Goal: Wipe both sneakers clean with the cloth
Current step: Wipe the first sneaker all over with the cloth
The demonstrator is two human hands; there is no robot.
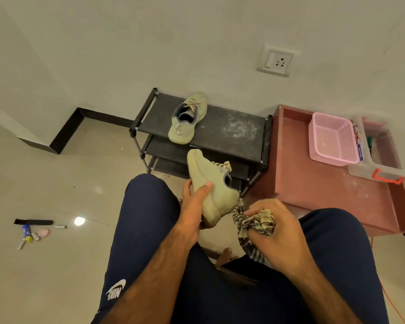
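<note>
L hand (194, 202) holds 1 sneaker (211, 183) up between the knees, tipped on its side w/ laces facing R. The thumb is laid across the upper and the fingers are curled round the sole side, so it's a 1-hand clamp. R hand (274, 228) is balled round the cloth (255, 222), fingers curled tight into the wad, w/ a loose tail hanging down. The cloth sits just beside the shoe's near end, not clearly touching it. The 2nd sneaker (187, 119) lies on top of the black shoe rack (232, 132), well apart from both hands. Likely risks: a hard wipe against that 1-hand hold could twist the shoe out and drop it to the floor, so the push prob. needs to go toward the L palm. The dangling tail may snag the laces. The rack top looks dusty/whitish near the 2nd sneaker, so setting a wiped shoe there could re-soil it. Containers: a pink basket (312, 136) stands on the red-brown tray table (325, 183), showing only its mesh floor. Just R of it, touching, is a clear box (369, 169) w/ a red handle; it holds a printed pack and sth dark green, too blurred to name.
</note>
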